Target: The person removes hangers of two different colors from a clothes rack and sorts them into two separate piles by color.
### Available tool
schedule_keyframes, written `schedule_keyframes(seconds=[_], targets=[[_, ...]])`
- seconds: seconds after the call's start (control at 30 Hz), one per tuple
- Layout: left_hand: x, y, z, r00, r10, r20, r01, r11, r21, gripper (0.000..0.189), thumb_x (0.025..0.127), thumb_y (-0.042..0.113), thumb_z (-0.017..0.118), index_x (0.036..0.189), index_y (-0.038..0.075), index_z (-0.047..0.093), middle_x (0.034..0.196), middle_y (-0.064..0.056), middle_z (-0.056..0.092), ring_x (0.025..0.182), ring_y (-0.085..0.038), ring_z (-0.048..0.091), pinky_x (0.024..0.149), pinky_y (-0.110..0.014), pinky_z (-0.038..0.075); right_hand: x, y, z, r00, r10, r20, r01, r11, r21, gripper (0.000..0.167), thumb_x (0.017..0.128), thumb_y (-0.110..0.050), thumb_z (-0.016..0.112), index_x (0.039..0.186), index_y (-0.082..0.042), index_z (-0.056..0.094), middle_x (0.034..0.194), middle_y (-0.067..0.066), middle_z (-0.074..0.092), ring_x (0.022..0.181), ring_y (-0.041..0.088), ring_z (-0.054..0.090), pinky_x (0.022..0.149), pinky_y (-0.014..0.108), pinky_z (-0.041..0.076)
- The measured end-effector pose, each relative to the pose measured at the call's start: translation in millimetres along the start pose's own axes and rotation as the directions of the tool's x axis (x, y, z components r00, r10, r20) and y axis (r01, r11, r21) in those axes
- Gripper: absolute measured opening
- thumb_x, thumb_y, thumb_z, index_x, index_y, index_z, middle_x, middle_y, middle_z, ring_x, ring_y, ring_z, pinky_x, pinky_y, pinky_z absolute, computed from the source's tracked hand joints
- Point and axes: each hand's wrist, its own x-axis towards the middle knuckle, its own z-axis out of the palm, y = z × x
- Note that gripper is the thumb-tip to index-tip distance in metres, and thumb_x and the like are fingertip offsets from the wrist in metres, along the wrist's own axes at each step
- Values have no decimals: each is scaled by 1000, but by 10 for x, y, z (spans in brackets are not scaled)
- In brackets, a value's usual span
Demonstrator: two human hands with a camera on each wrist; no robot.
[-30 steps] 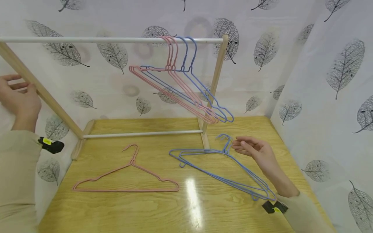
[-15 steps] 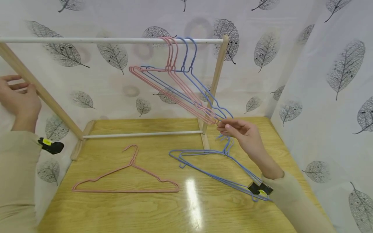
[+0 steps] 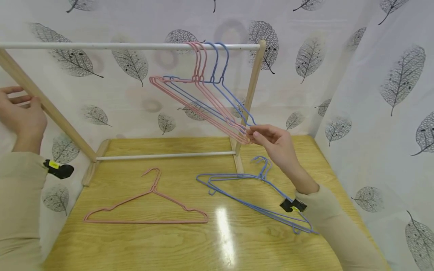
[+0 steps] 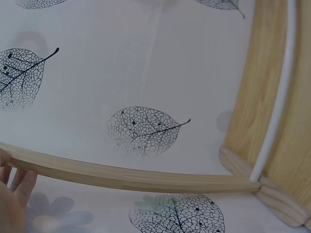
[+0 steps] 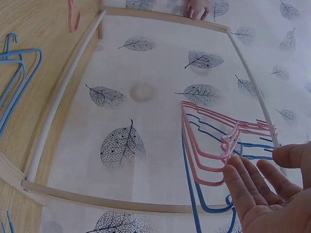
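My left hand (image 3: 23,116) grips the slanted left wooden post (image 3: 61,116) of a hanger rack, thumb and fingers on either side of it in the left wrist view. My right hand (image 3: 276,146) is at the lower right ends of the hanging hangers, its fingers extended and touching them. Three pink hangers (image 3: 196,79) and two blue hangers (image 3: 228,62) hang close together near the right end of the white top rod (image 3: 101,46). In the right wrist view, the fingertips meet the looped ends of the pink hangers, and a blue one runs below.
A pink hanger (image 3: 145,222) lies flat on the wooden table (image 3: 186,248) at the left. Overlapping blue hangers (image 3: 251,205) lie at the right, partly under my right forearm. The rack's right post (image 3: 252,86) and white lower rod (image 3: 169,155) stand behind them.
My right hand has moved up and left from above the blue hangers on the table to the ends of the hanging hangers. The left hand has stayed on the post.
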Motion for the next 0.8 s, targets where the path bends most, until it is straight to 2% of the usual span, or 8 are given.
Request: schedule_keyframes(seconds=[0.2, 0.3, 0.4, 0.47, 0.53, 0.63, 0.8], targets=[[-36, 36, 1, 1000, -13, 3, 13, 999, 34, 40, 110, 31, 49, 146, 45, 45, 112, 34, 38, 94, 20, 41, 115, -16, 46, 35, 20, 24, 1000, 13, -8, -14, 1000, -24, 27, 103, 0, 63, 124, 16, 67, 107, -9, 79, 96, 8, 78, 86, 27, 66], [-45, 46, 2, 1000, -11, -5, 11, 999, 36, 39, 110, 30, 49, 146, 45, 46, 111, 34, 37, 93, 20, 41, 114, -15, 46, 42, 44, 53, 1000, 25, 14, -24, 999, -22, 27, 103, 0, 62, 125, 16, 67, 108, -7, 79, 98, 7, 78, 87, 26, 66], [-81, 103, -6, 1000, -24, 4, 24, 999, 33, 40, 110, 30, 49, 147, 45, 45, 116, 33, 40, 94, 20, 41, 115, -15, 45, 38, 71, 92, 999, 25, 37, -24, 1000, -14, 28, 103, 1, 62, 126, 16, 66, 109, -7, 79, 100, 6, 78, 88, 25, 65], [-86, 120, -2, 1000, -28, 6, 28, 999, 30, 40, 110, 29, 49, 147, 45, 44, 123, 31, 41, 97, 19, 41, 115, -15, 45, 36, 77, 131, 999, 16, 46, -15, 999, -29, 27, 102, 2, 62, 126, 15, 67, 112, 0, 79, 101, 4, 77, 90, 26, 65], [-62, 109, 5, 1000, -27, 10, 27, 999, 31, 41, 110, 30, 49, 147, 45, 44, 126, 31, 42, 98, 19, 41, 116, -15, 45, 44, 84, 174, 999, 6, 48, -4, 999, -52, 27, 102, 3, 62, 125, 15, 67, 116, 12, 78, 100, 3, 77, 90, 24, 65], [31, 40, 21, 1000, -15, 0, 15, 1000, 6, 40, 109, 28, 52, 144, 45, 47, 117, 32, 41, 95, 19, 42, 114, -15, 45, 64, 90, 244, 998, 2, 57, 3, 996, -87, 28, 101, 4, 62, 127, 14, 66, 124, 31, 71, 101, 1, 76, 90, 21, 64], [124, -10, 15, 1000, -22, 14, 23, 998, -58, 40, 108, 23, 55, 141, 45, 50, 108, 32, 39, 92, 18, 44, 112, -15, 46, 104, 98, 342, 997, 17, 73, -8, 994, -113, 32, 103, 3, 61, 133, 12, 64, 129, 34, 68, 103, -3, 74, 91, 16, 61]])
